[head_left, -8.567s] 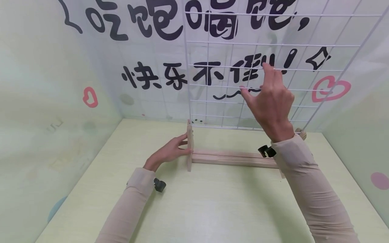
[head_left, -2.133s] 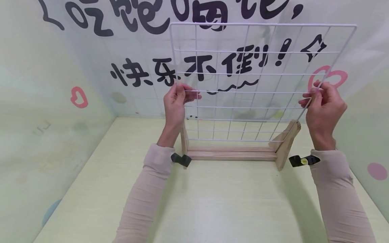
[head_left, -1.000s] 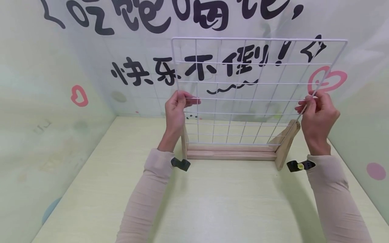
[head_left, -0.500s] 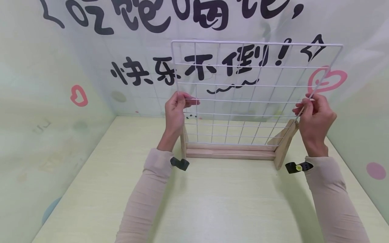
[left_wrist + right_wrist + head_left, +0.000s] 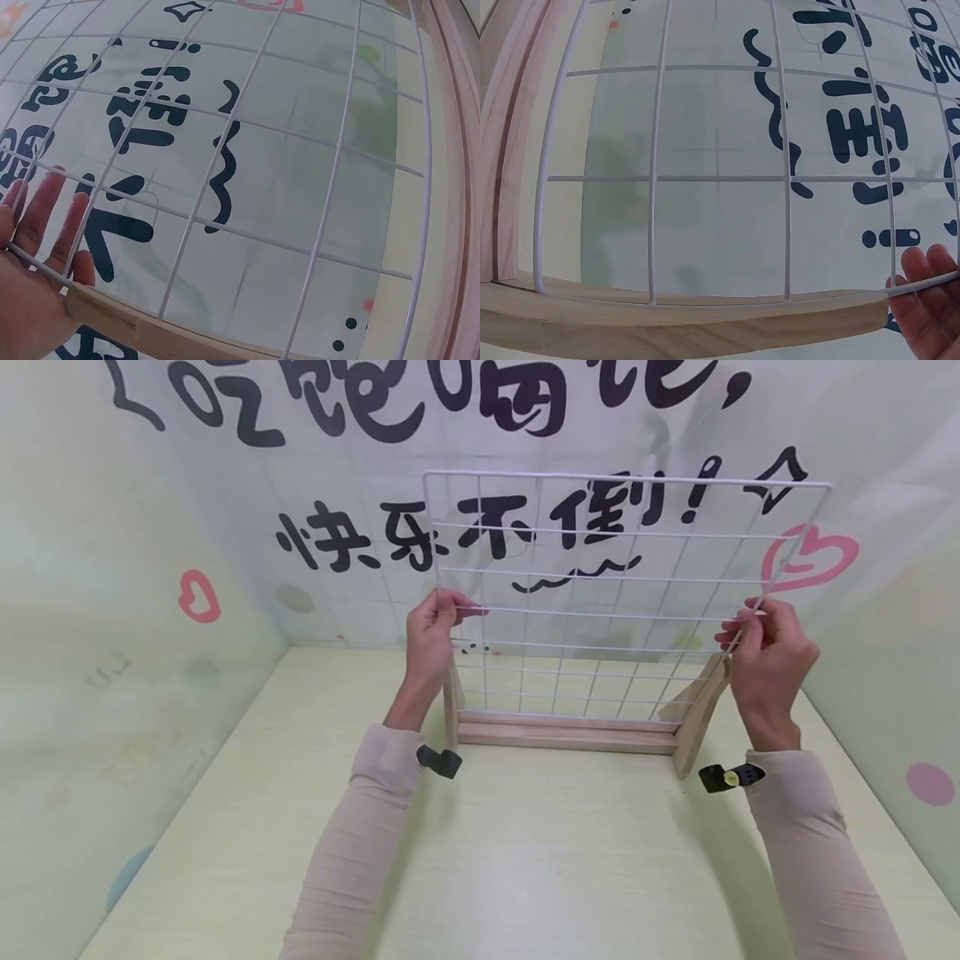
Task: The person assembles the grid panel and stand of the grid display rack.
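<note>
A white wire grid panel (image 5: 626, 479) stands upright, leaning slightly, between the side pieces of a wooden stand (image 5: 566, 739). My left hand (image 5: 431, 635) pinches the panel's left edge wire, just above the stand's left side piece (image 5: 451, 714). On the opposite edge, my right hand (image 5: 776, 652) holds the wire between thumb and fingers, by the top of the right side piece (image 5: 697, 718). The right wrist view has the edge wire running along the wooden side piece (image 5: 705, 322). In the left wrist view, fingers (image 5: 37, 214) extend behind the mesh.
The stand rests on a pale wooden table (image 5: 510, 860). Behind it rises a white printed backdrop (image 5: 360, 602) with black lettering, and similar sheets flank both sides. Black straps with small devices sit on both wrists.
Since about two seconds ago, the grid panel has come down within the stand, both hands lowering with it. Earliest, my left hand was at the stand's left side piece and the panel stood higher.
</note>
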Available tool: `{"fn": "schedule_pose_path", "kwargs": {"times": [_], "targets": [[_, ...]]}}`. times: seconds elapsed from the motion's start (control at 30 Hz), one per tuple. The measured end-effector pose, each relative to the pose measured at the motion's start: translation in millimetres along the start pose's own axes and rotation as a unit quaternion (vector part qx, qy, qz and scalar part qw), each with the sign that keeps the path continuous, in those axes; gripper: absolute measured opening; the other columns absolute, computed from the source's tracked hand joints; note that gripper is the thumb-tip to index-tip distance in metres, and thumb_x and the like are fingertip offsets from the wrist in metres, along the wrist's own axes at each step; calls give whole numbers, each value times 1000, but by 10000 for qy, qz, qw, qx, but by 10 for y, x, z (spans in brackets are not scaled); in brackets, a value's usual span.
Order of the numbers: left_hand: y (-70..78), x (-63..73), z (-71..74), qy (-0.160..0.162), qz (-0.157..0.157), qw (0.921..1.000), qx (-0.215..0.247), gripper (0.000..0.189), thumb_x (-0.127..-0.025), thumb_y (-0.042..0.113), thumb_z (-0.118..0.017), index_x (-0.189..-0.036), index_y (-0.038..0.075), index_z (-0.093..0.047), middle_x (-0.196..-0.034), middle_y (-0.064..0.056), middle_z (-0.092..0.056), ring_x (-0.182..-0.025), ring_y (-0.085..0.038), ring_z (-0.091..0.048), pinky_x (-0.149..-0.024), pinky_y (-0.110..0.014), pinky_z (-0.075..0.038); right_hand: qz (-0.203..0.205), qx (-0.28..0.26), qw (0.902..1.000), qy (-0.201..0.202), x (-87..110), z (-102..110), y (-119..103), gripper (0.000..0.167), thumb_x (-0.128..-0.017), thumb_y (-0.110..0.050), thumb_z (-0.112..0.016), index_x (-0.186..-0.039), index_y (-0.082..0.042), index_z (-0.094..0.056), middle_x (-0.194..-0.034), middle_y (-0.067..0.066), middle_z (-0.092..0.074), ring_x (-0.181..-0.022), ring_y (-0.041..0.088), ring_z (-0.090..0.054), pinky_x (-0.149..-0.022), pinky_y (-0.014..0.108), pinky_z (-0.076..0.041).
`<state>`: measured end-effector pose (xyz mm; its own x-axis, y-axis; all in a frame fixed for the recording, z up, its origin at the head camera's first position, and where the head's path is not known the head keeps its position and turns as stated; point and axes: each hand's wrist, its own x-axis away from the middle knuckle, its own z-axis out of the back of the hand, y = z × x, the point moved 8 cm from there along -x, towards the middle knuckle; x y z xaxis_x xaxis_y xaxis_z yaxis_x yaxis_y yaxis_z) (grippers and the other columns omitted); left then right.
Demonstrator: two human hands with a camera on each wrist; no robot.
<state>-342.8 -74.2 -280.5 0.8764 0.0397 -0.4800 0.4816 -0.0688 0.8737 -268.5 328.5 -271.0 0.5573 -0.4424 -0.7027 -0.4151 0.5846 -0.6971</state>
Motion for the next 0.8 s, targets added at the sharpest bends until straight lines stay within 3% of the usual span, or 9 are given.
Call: {"fn": "schedule_pose_path", "kwargs": {"times": [0.17, 0.37, 0.53, 0.63, 0.8], "targets": [[-37, 9, 20, -26, 47, 9999, -137, 30, -105, 20, -44, -94, 0, -63, -88, 9, -71, -96, -12, -66, -97, -32, -45, 10, -68, 10000, -67, 33, -4, 26, 24, -100, -15, -59, -111, 5, -67, -83, -16, -63, -67, -7, -64, -68, 7, -51], [-88, 35, 50, -8, 182, 9995, -277, 32, -105, 22, -44, -95, -1, -63, -91, 6, -71, -99, -13, -60, -91, -27, -43, 84, -69, 9999, -118, 60, -5, 30, 26, -99, -15, -60, -111, 7, -66, -84, -13, -65, -67, -7, -64, -67, 7, -51], [-141, 47, 63, -43, 231, 9995, -226, 30, -105, 21, -44, -93, 1, -63, -96, -6, -74, -103, -16, -65, -98, -30, -45, 151, 21, 9997, -207, 84, -27, 12, 27, -100, -16, -58, -111, 8, -65, -87, 12, -71, -68, -9, -64, -69, 6, -51], [-191, 60, 78, -41, 351, 9989, -309, 30, -105, 23, -44, -93, 4, -64, -99, -9, -74, -105, -19, -66, -96, -31, -44, 201, 68, 9994, -256, 99, -42, 4, 27, -101, -16, -58, -110, 8, -65, -91, 25, -70, -69, -11, -63, -71, 6, -51], [-243, 66, 95, -46, 414, 9984, -387, 30, -105, 24, -44, -95, 4, -64, -104, -14, -73, -108, -22, -65, -92, -29, -42, 234, 63, 9993, -267, 106, -58, 2, 27, -100, -15, -58, -109, 9, -65, -92, 28, -70, -70, -13, -63, -72, 5, -50]]}}
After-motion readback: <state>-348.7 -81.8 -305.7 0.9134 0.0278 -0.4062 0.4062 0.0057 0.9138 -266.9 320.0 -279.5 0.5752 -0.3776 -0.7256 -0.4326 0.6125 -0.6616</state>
